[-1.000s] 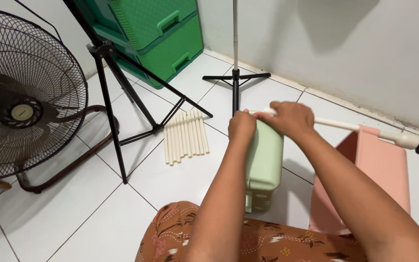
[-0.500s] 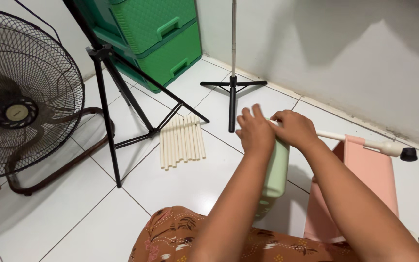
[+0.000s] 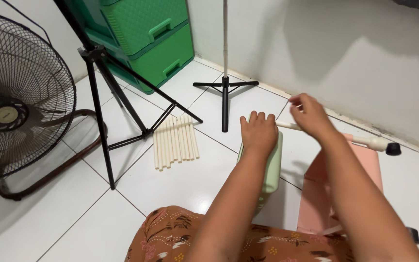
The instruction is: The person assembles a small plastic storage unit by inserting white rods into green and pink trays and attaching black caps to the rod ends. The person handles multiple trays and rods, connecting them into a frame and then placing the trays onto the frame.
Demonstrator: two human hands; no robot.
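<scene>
Pale green plastic, a basket-like bin (image 3: pixel 270 165), stands on edge on the white tiled floor (image 3: pixel 64 213) in front of the person's patterned brown lap (image 3: pixel 170 237). Its upper edge lies under the left hand (image 3: pixel 258 133), which presses down flat with the fingers (image 3: pixel 260 118) together and slightly curled over the rim. The right hand (image 3: pixel 311 114) is lifted just off a cream tube (image 3: pixel 355 139) with a black end cap (image 3: pixel 393 149); its fingertips look drawn together as if pinching something small, though what they hold I cannot tell. That tube runs from the bin's top across a pink bin (image 3: pixel 345 194) standing beside it. A bundle of about 8 more cream tubes (image 3: pixel 174 141) lies well apart on the floor, near the feet of 2 black tripod stands (image 3: pixel 122 97).

With only 1 palm steadying the green bin on its narrow edge, it could tip sideways on the smooth tile, and the tube could slip loose, I judge.
</scene>
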